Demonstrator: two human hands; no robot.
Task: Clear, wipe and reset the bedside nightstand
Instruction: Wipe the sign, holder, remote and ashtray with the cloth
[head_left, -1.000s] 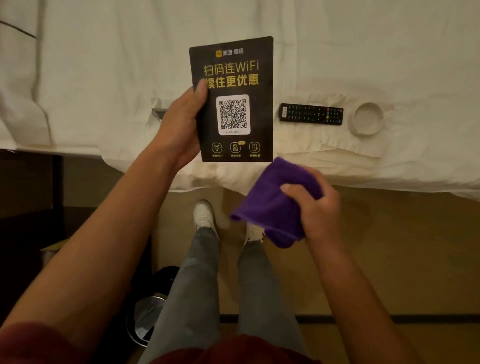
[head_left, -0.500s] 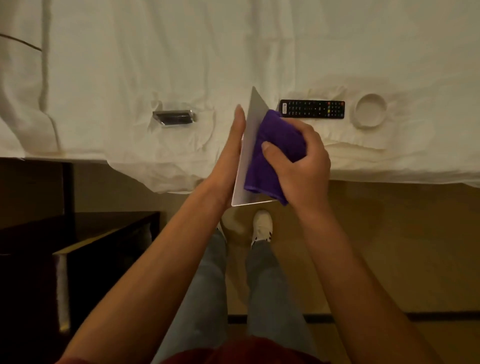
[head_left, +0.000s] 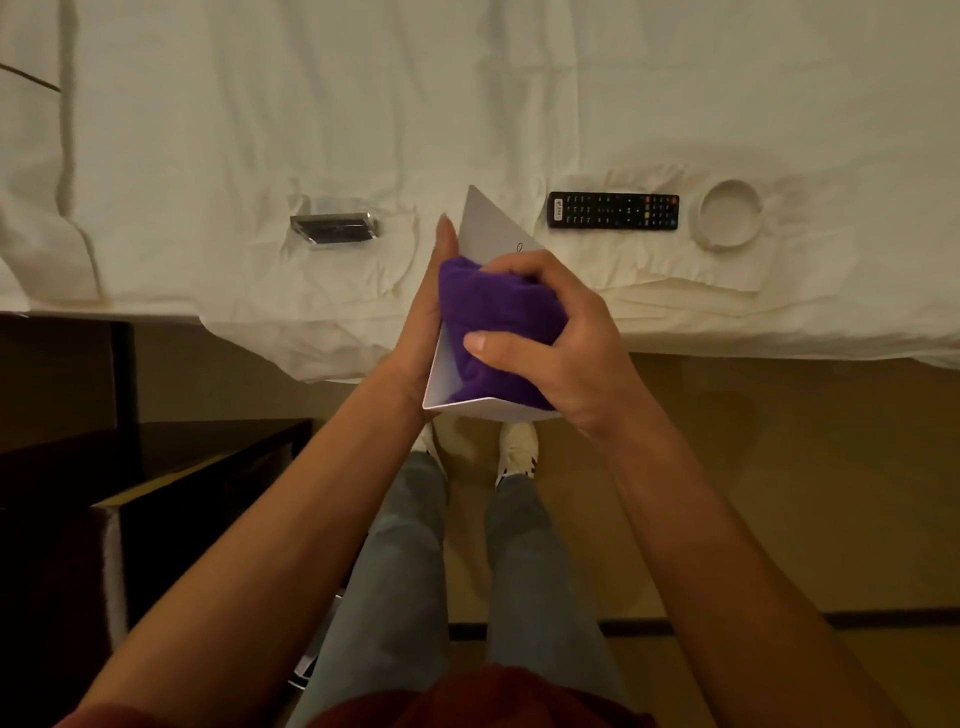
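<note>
My left hand (head_left: 428, 306) holds the WiFi sign card (head_left: 488, 228) upright and edge-on, with its white back turned to me, above the bed's edge. My right hand (head_left: 561, 343) is shut on a bunched purple cloth (head_left: 493, 306) and presses it against the lower part of the card's white back. The card's printed black face is hidden from me. The dark nightstand (head_left: 171, 483) stands at the lower left, beside my legs.
On the white bed sheet (head_left: 467, 93) lie a clear acrylic sign base (head_left: 335, 228), a black remote control (head_left: 613, 210) and a round white ashtray (head_left: 730, 215). Tan floor (head_left: 779, 467) runs to the right of my feet.
The card turned from its black printed face to its white back. My right hand brought the purple cloth up onto it, then slid the cloth down the card towards its lower edge.
</note>
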